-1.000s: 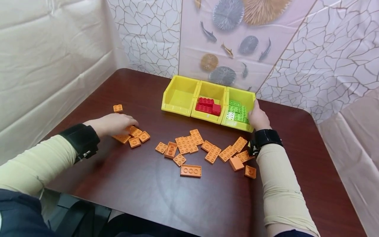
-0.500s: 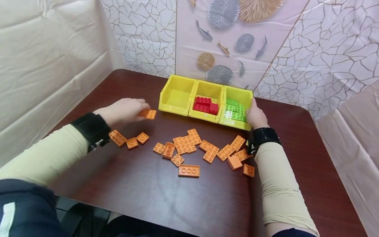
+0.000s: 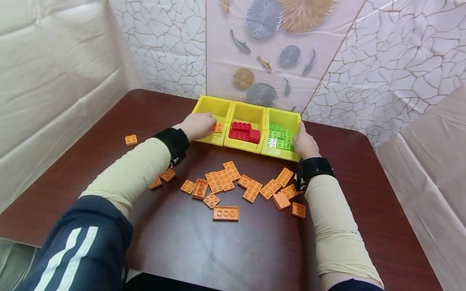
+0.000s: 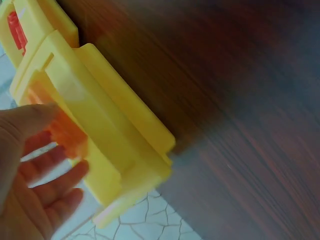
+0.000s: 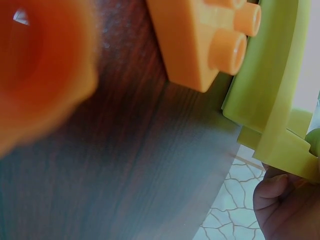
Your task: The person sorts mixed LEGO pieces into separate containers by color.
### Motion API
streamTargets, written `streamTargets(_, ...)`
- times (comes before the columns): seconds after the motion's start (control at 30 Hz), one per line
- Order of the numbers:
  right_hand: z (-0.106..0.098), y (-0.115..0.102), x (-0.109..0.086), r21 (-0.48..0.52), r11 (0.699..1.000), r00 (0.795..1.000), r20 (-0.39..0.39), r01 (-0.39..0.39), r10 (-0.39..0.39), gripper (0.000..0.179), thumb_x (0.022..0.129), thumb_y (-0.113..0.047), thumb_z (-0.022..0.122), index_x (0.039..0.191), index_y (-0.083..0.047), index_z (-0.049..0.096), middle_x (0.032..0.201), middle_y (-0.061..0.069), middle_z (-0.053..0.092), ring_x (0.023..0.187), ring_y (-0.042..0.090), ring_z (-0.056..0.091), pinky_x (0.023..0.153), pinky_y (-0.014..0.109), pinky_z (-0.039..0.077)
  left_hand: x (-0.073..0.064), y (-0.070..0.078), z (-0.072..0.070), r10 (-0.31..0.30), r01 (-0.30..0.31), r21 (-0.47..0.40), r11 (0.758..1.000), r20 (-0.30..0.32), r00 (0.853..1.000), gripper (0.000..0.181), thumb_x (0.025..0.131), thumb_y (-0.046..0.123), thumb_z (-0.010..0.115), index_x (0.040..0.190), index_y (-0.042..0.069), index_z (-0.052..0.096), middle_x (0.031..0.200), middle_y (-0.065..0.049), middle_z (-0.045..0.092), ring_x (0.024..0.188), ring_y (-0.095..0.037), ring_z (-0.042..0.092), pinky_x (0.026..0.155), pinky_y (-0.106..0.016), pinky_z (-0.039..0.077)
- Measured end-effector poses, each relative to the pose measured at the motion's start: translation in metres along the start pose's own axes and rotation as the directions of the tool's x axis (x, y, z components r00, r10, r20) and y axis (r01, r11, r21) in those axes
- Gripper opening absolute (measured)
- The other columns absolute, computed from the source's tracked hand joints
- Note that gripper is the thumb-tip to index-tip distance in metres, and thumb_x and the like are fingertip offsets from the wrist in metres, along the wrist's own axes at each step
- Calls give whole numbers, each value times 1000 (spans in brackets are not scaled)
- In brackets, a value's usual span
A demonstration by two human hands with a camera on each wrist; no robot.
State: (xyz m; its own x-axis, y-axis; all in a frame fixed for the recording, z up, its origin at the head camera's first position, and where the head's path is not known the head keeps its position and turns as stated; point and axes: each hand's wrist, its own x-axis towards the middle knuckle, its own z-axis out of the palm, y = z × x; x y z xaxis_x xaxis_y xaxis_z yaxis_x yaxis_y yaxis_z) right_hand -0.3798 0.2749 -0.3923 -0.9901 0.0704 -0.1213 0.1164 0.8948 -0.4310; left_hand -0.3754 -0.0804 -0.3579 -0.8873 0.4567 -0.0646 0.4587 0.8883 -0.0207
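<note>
My left hand (image 3: 198, 125) is over the front of the left yellow bin (image 3: 215, 104), holding an orange toy brick (image 3: 218, 127) inside it. In the left wrist view the thumb lies along the near side of the orange brick (image 4: 67, 132), with fingertips behind and below it. My right hand (image 3: 306, 143) grips the outer wall of the right yellow bin (image 3: 284, 115), its thumb up at the rim. Red bricks (image 3: 241, 131) lie in the middle bin. Green bricks (image 3: 285, 137) and a white one (image 3: 272, 142) lie in the right bin.
Several orange bricks (image 3: 220, 180) lie scattered across the dark brown table (image 3: 262, 242) in front of the bins, more by the right wrist (image 3: 282, 200). One orange brick (image 3: 131, 140) sits apart at the left. A patterned wall covering (image 3: 160, 44) rises behind.
My left hand has picked up orange brick from the left cluster and carried it right and forward into the left bin. The right hand keeps its hold; the head view has shifted slightly.
</note>
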Motion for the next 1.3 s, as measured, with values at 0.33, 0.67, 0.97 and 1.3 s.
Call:
streamTargets(0.33, 4, -14, -3, 4, 1000, 1000, -11, 16, -16, 60, 101, -18, 25, 149, -19, -11, 94, 22, 54, 72, 33, 49, 65, 41, 38, 11, -8, 5, -40, 69, -128, 989, 213, 976, 25, 93, 17, 50, 108, 1, 62, 97, -14, 58, 90, -28, 49, 88, -37, 38)
streamTargets(0.67, 5, -11, -2, 0, 1000, 1000, -20, -2, 2, 60, 101, -19, 25, 149, -19, -11, 92, 22, 54, 73, 33, 50, 64, 41, 39, 4, -11, 12, 29, 24, -266, 964, 192, 981, 33, 92, 7, 42, 119, -3, 60, 122, -18, 57, 112, -29, 51, 100, -39, 34)
streamTargets(0.97, 4, -6, -3, -8, 1000, 1000, -22, 10, -10, 60, 101, -19, 26, 149, -18, -10, 81, 20, 53, 64, 31, 49, 59, 38, 38, -19, 5, 13, 118, -122, -63, 991, -61, 991, 21, 92, 15, 52, 108, 7, 63, 94, -9, 54, 83, -25, 51, 78, -37, 44)
streamTargets(1.3, 1, -3, -3, -10, 1000, 1000, -16, -5, 4, 61, 101, -19, 26, 149, -18, -11, 80, 20, 52, 62, 31, 47, 58, 38, 37, -45, 55, 21, 550, -550, -24, 835, -9, 835, 29, 89, 9, 61, 118, 12, 63, 110, -4, 62, 101, -19, 57, 89, -33, 44)
